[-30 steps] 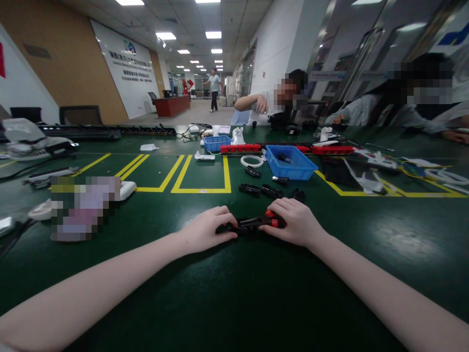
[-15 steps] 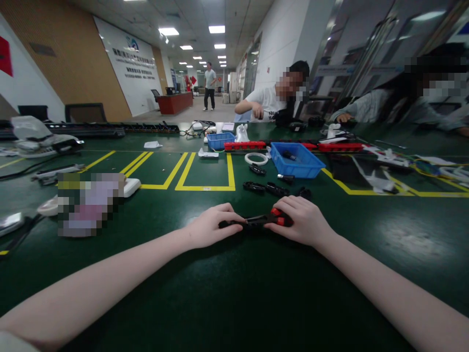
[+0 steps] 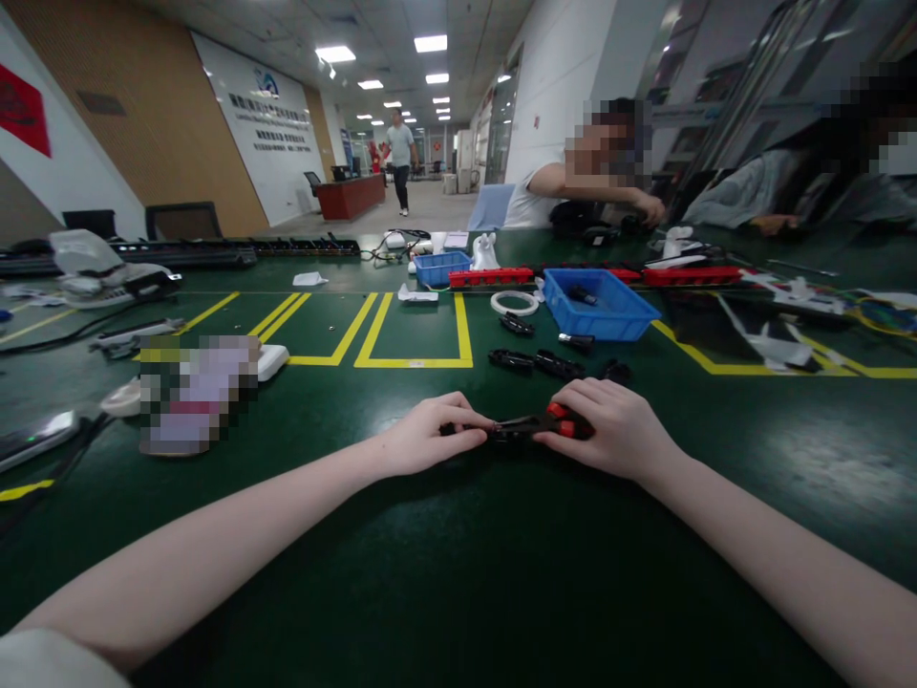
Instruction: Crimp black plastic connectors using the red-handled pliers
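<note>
A black connector part with a red end point(image 3: 522, 427) lies low over the green table point(image 3: 458, 573) between my hands. My left hand point(image 3: 426, 436) is closed on its black left end. My right hand point(image 3: 616, 430) is closed on the red right end. Both sets of fingers curl round the part and hide most of it. Just beyond my right hand lie three loose black parts point(image 3: 534, 361).
A blue bin point(image 3: 600, 308) stands behind the loose parts, with a white ring point(image 3: 514, 303), a smaller blue bin point(image 3: 442, 268) and red strips point(image 3: 491, 277) near it. Yellow tape lines point(image 3: 412, 361) mark the table. Two people sit across the table; another walks far down the hall. Devices lie at left.
My hands have drawn closer together along the part, so less of its black middle shows. The view has shifted slightly; the person opposite has lowered an arm to the table.
</note>
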`<state>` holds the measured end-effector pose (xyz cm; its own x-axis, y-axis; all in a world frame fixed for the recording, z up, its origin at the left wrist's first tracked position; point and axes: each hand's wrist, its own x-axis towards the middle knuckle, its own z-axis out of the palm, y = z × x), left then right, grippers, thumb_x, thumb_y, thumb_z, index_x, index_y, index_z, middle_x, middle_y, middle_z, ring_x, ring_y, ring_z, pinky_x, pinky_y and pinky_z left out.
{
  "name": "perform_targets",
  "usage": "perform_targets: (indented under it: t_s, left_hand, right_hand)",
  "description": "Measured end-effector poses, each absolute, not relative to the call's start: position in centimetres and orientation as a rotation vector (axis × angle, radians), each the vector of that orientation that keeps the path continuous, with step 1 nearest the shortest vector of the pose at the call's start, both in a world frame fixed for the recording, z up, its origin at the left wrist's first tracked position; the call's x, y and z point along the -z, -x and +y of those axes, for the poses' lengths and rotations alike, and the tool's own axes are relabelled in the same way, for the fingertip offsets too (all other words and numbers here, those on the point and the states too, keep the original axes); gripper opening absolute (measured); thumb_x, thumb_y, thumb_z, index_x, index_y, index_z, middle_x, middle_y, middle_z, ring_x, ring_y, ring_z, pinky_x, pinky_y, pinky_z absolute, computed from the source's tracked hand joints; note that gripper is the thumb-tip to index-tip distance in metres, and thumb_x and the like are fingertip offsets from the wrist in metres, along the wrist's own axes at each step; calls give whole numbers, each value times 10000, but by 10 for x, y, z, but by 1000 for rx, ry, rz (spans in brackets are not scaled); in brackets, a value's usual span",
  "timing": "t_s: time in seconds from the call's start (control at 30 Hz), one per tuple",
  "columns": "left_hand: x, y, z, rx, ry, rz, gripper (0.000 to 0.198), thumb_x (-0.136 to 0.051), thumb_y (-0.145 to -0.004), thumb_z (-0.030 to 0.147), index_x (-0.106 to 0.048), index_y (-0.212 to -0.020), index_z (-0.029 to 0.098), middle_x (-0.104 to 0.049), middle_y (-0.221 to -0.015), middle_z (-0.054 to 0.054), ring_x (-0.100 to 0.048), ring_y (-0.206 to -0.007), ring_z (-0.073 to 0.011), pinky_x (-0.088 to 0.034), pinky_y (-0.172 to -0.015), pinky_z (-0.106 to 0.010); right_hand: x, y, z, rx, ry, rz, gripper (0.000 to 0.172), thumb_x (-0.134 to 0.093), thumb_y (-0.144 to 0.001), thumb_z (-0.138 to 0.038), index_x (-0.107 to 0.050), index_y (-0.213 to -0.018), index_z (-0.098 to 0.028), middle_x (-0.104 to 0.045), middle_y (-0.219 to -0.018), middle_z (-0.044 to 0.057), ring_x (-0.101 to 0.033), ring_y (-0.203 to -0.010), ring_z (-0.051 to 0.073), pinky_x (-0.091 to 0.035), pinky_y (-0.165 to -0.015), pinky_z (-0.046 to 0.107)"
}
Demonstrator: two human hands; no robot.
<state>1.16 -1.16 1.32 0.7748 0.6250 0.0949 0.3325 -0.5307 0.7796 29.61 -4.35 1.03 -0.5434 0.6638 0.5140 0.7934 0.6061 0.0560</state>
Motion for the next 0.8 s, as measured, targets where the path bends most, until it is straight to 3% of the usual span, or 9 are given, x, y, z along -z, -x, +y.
perform_targets:
  t_s: [0.8]
  left_hand:
    - [-13, -10, -14, -467, -2316, 686, 289, -598, -932, 304, -676, -1198, 223, -572, -1079, -60, -592, -944, -186, -509, -846, -345]
  right_hand:
    - [-9, -295, -43, 361, 1145, -2487, 403, -466, -938, -528, -628, -845, -172, -657, -786, 85, -582, -691, 188, -436, -623, 316]
